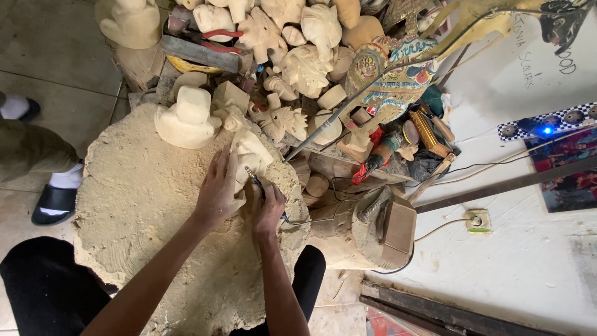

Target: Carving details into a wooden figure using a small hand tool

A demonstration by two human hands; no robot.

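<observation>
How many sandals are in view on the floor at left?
2. One black sandal with a white sock sits beside the sawdust-covered block; another sandal is at the left edge, partly cut off. More may be hidden.
</observation>
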